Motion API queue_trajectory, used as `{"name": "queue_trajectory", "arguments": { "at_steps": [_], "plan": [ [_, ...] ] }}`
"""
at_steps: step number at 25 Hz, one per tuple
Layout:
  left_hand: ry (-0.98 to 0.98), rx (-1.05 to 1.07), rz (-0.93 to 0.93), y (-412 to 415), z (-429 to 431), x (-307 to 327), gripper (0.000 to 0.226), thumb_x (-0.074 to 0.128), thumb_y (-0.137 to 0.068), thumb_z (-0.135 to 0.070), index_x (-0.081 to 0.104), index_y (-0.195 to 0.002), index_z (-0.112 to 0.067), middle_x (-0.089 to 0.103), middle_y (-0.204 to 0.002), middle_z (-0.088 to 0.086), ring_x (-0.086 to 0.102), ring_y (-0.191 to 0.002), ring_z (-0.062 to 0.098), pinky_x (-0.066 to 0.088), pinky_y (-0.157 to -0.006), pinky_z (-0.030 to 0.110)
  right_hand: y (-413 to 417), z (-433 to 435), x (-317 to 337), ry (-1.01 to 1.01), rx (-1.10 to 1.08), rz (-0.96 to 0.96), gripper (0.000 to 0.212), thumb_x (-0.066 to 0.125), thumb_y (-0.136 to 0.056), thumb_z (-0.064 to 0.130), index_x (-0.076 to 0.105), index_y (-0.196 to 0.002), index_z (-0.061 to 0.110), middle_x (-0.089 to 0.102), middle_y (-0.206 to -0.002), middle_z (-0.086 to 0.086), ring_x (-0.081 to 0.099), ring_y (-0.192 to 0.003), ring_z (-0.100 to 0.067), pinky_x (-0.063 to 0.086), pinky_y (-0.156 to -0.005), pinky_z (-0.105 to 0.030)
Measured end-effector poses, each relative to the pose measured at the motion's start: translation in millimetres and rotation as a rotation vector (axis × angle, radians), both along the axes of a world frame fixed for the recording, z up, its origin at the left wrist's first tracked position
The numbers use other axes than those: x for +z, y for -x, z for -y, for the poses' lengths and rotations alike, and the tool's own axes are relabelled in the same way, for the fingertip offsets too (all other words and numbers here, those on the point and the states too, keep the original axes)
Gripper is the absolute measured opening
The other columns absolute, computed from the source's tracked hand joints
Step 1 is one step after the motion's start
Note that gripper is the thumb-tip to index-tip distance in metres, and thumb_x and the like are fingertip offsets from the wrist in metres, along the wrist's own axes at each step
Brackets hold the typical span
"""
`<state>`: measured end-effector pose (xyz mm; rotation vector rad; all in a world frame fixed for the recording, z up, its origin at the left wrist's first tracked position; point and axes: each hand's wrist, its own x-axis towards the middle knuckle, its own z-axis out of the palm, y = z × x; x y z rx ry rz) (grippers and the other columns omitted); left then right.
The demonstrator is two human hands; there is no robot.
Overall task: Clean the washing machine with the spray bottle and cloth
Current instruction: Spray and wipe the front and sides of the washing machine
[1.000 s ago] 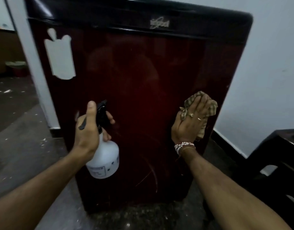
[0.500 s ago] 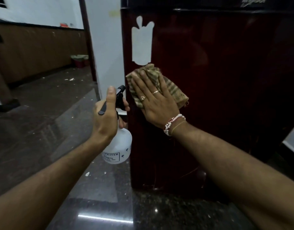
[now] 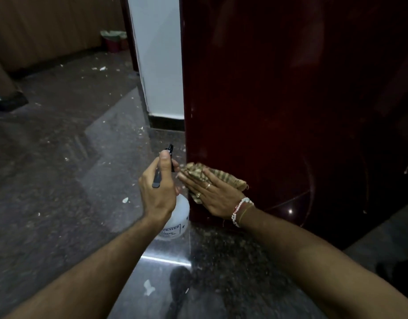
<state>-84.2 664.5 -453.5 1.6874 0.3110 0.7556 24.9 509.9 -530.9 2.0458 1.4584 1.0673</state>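
Wall corner (image 3: 161, 65) beside washing machine (image 3: 290, 100)

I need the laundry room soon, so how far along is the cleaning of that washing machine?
Partway. The right hand presses the cloth flat on the washing machine near its lower left corner. The left hand holds the spray bottle beside it. The dark panel shows faint streaks, so wiping remains.

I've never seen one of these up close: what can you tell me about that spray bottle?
The spray bottle has a round, white, translucent plastic body with a printed label low on its side and a black trigger head on top. The left hand holds it upright by the neck, thumb along the head, above the floor beside the machine's lower left corner. Its contents can't be made out.
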Motion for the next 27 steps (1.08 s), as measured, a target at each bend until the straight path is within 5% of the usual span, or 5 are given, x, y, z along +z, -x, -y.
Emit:
{"name": "queue_trajectory", "arguments": {
  "at_steps": [5,9,13,19,27],
  "plan": [
    [-0.006,0.005,-0.056,20.9,-7.3,-57.7,0.059,0.034,-0.097,-0.075,0.066,-0.079,-0.030,0.074,-0.087,-0.007,0.057,-0.042,0.011,0.052,-0.046,0.038,13.6,17.6,-115.1,0.251,-0.053,-0.223,0.065,0.025,-0.098,0.023,0.018,-0.158,0.000,0.014,-0.167,-0.012,0.016,-0.155,-0.027,0.017,-0.127,-0.044],
    [0.014,0.006,-0.076,34.4,-10.3,-76.5,0.058,0.034,-0.093,-0.085,0.068,-0.077,-0.040,0.074,-0.089,-0.009,0.059,-0.043,0.013,0.053,-0.047,0.039,19.1,17.3,-147.9,0.461,-0.201,-0.427,0.068,0.005,-0.096,0.022,-0.005,-0.159,0.000,-0.008,-0.168,-0.011,-0.008,-0.156,-0.026,-0.015,-0.125,-0.037],
    [0.014,-0.006,-0.094,38.0,-0.9,-81.0,0.060,0.035,-0.097,-0.078,0.068,-0.079,-0.031,0.073,-0.087,-0.009,0.059,-0.042,0.013,0.054,-0.049,0.047,15.7,24.7,-153.2,0.431,-0.107,-0.276,0.059,0.025,-0.102,0.024,0.021,-0.159,0.008,0.018,-0.166,-0.005,0.019,-0.154,-0.022,0.013,-0.127,-0.039],
    [0.067,-0.095,-0.081,24.6,55.6,-91.1,0.056,0.037,-0.098,-0.064,0.067,-0.083,-0.019,0.071,-0.076,-0.002,0.054,-0.041,0.011,0.051,-0.045,0.042,8.9,129.5,-140.7,0.462,-0.210,-0.274,0.062,0.022,-0.095,0.023,0.028,-0.155,0.007,0.035,-0.159,0.008,0.036,-0.147,-0.011,-0.004,-0.121,-0.045],
    [0.049,-0.131,0.019,13.7,88.5,-75.4,0.051,0.039,-0.099,-0.061,0.068,-0.085,-0.022,0.073,-0.083,-0.004,0.059,-0.045,0.011,0.049,-0.045,0.025,1.5,137.4,-79.3,0.436,-0.108,0.018,0.068,0.021,-0.105,0.030,-0.003,-0.158,-0.003,-0.004,-0.168,-0.009,0.010,-0.156,-0.020,0.008,-0.128,-0.043]
  ]
}}
